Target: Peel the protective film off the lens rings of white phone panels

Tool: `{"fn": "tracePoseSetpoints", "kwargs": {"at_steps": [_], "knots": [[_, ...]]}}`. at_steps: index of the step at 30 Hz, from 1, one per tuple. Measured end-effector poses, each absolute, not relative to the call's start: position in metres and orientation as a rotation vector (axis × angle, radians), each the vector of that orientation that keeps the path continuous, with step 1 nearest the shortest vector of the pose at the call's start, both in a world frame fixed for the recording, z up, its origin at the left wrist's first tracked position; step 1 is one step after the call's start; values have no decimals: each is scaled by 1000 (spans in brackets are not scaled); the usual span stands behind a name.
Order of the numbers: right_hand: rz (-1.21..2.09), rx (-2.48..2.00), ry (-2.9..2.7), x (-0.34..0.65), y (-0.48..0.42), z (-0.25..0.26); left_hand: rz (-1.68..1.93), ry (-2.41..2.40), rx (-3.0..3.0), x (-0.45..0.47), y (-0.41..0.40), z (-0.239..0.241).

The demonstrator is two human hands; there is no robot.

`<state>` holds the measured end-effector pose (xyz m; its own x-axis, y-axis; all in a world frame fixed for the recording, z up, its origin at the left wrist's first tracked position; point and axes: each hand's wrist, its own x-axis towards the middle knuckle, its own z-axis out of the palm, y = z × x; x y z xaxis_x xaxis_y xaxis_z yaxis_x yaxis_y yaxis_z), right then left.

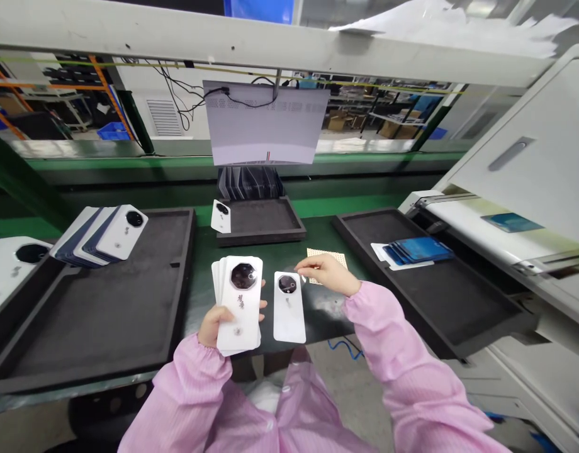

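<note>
The left hand (214,324) is clamped on a small fanned stack of white panels (241,314), thumb across the front and fingers round the far edge; at three o'clock from that stack, just beside it, a single white panel (290,318) lies near the table's edge, its dark camera window towards twelve; the right hand (328,272) hovers at one o'clock of that panel, thumb and fingertips drawn together; a pale scrap seems to show below them, too small to identify, so I cannot tell whether they pinch it.

The step in hand looks like close work around the single panel's upper corner; the next move probably calls for a light, precise right hand and a steady left grip, lest the fanned stack slide.

The dark green table (202,286) bears a dotted beige sheet (337,257), partly behind the right hand; black trays stand at ten (124,321), twelve (261,217) and two o'clock (452,308), the last with blue pieces (416,250); beyond, a pale screen-like board (265,126) hangs at twelve, while a white machine (537,145) fills two o'clock.
</note>
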<state>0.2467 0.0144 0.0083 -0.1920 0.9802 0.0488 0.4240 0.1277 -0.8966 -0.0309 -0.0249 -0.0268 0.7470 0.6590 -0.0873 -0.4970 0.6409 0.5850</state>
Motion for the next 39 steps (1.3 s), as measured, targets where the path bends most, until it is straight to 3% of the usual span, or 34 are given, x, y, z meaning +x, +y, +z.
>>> {"fn": "tracePoseSetpoints", "kwargs": {"at_steps": [13,31,39], "knots": [[1264,-1288,-2142,253,62,-18,666,340,549,-30,-24,-25],[1099,-1351,-2365,252,68,-23,664,368,554,-30,-23,-26],[802,-1570,-2438,238,56,-23,665,358,560,-30,-23,-25]]}}
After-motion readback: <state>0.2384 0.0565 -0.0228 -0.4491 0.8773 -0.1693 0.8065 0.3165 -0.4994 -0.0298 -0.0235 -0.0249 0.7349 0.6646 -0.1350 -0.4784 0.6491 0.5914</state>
